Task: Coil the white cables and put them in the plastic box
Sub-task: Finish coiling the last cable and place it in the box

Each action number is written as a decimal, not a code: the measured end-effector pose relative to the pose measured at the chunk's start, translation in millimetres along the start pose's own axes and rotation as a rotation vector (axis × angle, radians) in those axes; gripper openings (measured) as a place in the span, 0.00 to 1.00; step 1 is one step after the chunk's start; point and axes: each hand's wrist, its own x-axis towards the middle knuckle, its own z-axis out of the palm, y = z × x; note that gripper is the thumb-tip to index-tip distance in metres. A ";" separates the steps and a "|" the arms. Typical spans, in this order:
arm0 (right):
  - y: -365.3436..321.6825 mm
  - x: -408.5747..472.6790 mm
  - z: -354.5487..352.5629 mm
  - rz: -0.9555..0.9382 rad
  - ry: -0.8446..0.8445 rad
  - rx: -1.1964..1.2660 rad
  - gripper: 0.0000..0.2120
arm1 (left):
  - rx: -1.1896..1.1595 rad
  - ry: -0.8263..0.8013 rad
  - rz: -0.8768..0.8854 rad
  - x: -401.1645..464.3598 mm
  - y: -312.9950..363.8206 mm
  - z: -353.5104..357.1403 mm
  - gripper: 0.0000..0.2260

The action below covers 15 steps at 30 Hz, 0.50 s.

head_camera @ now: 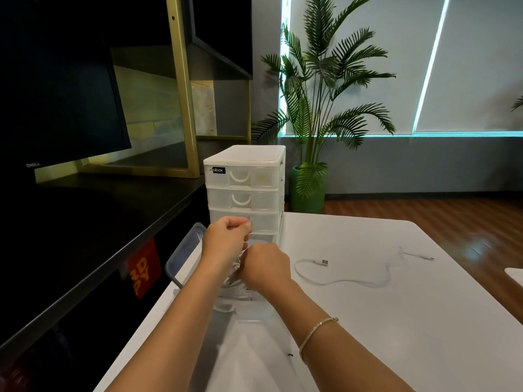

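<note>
Thin white cable is mid-coil, bunched between both hands just above the clear plastic box on the white table. Loops are partly hidden by the hands, so the loop count can't be read.

Left hand: fingers curled, pinching a strand at the top near the fingertips. Right hand: fisted, closed around the cable bundle from the side. Thin gold bracelet on the right wrist.

Clear plastic box sits directly under the hands. White strands appear to lie inside it already, probably at least one cable stowed, but the see-through walls and blur make that uncertain. Its translucent lid with a bluish rim stands propped to the left at the table edge, so the box is open.

Second white USB cable lies loose and uncoiled on the table to the right, well apart from the box, plug end pointing right.

Judgement: roughly midway. Current cable needs finishing and dropping in; loose cable still needs coiling and stowing; lid maybe after.

Behind the box: white plastic stacked drawer unit, drawers closed. Further out: black shelf with a dark monitor to the left, green potted palm behind the table.
</note>
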 end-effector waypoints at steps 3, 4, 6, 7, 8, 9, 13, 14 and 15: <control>5.9 -6.1 2.2 -0.043 0.009 0.027 0.16 | 0.011 0.003 -0.003 -3.4 3.9 5.6 0.07; 8.7 -8.1 1.0 -0.043 0.025 0.060 0.17 | 0.016 0.002 -0.002 -4.6 5.7 6.8 0.07; 16.5 -8.6 -3.0 0.004 0.051 0.181 0.17 | 0.020 -0.003 0.012 -6.0 8.8 9.1 0.07; 21.3 -6.7 -4.7 0.034 0.066 0.249 0.16 | 0.015 -0.007 0.019 -5.5 10.0 9.1 0.08; 27.6 -4.8 -6.5 0.066 0.084 0.311 0.15 | 0.009 -0.014 0.026 -5.3 11.0 9.4 0.08; 36.1 -3.8 -8.2 0.104 0.101 0.362 0.14 | 0.006 -0.024 0.031 -5.2 11.3 10.8 0.08; 72.1 -6.9 -6.1 0.243 0.122 0.330 0.12 | -0.011 -0.044 0.028 -5.9 12.1 18.4 0.05; 80.0 -9.8 -2.4 0.264 0.097 0.277 0.12 | -0.011 -0.045 0.024 -6.9 12.0 21.9 0.05; 86.2 -12.9 1.9 0.276 0.066 0.228 0.13 | -0.010 -0.049 0.022 -8.3 11.5 26.1 0.06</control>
